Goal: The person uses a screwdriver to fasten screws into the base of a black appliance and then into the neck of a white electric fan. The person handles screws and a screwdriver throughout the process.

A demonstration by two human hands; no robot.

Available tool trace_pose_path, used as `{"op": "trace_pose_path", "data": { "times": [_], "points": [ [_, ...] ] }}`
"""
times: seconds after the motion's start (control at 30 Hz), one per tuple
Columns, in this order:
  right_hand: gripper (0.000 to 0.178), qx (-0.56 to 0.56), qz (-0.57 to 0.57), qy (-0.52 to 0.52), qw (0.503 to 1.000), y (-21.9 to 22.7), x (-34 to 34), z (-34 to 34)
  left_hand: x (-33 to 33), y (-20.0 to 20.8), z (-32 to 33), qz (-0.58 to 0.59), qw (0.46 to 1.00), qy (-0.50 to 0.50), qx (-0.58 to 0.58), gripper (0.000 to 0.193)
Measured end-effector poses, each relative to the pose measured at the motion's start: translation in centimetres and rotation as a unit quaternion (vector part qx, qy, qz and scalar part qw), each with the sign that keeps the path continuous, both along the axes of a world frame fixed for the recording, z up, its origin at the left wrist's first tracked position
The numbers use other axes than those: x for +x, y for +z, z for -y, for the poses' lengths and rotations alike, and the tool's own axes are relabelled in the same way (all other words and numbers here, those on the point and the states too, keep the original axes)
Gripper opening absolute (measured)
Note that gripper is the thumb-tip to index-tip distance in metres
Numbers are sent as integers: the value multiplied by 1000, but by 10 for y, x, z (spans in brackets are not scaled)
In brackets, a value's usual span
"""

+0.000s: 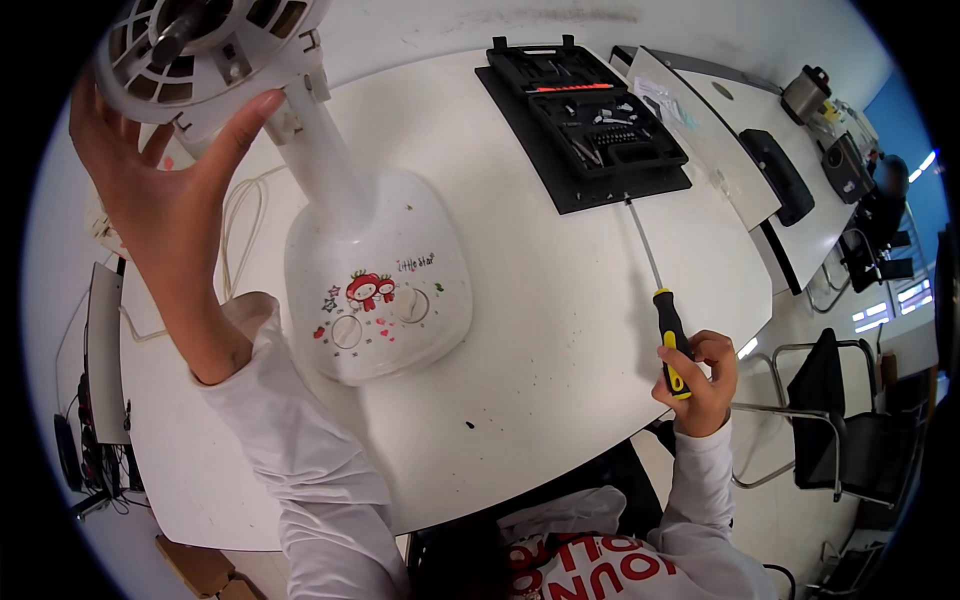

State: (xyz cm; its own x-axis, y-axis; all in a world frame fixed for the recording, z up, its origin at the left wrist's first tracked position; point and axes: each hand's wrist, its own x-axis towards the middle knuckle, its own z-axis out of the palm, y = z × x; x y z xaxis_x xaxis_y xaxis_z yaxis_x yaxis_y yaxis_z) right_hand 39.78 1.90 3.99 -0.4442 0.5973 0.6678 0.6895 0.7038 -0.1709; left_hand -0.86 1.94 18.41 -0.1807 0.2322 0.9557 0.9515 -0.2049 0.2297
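Note:
A white desk fan [330,180] stands on the table at the left, its head without a front grille or blades and its metal shaft bare. My left hand [165,185] grips the lower rim of the fan head [215,95], thumb on one side and fingers partly hidden behind the other. Red cartoon figures and two round knobs mark the fan base [380,300]. At the right, my right hand [705,380] is closed round the black and yellow handle of a screwdriver [672,330]. Its long shank points away from me, the tip at the edge of a black mat.
An open black tool case [590,110] with bits and sockets lies on the black mat [570,195] at the far side of the table [520,330]. Small dark specks dot the tabletop. A pale cord [235,230] runs behind the fan. Black chairs [825,400] stand to the right.

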Motion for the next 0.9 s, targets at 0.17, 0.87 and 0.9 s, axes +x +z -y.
{"op": "trace_pose_path", "data": {
  "times": [0.17,0.87,0.9],
  "points": [
    [40,-38,-97,29,994,5,-4,7,4,4,3,-25,1000,13,-12,110],
    [35,-98,-372,14,923,-16,21,5,133,-27,-13,90,921,-370,-82,18],
    [35,-99,-385,14,918,-17,21,4,141,-38,-25,162,875,-394,-231,21]
  ]
}}
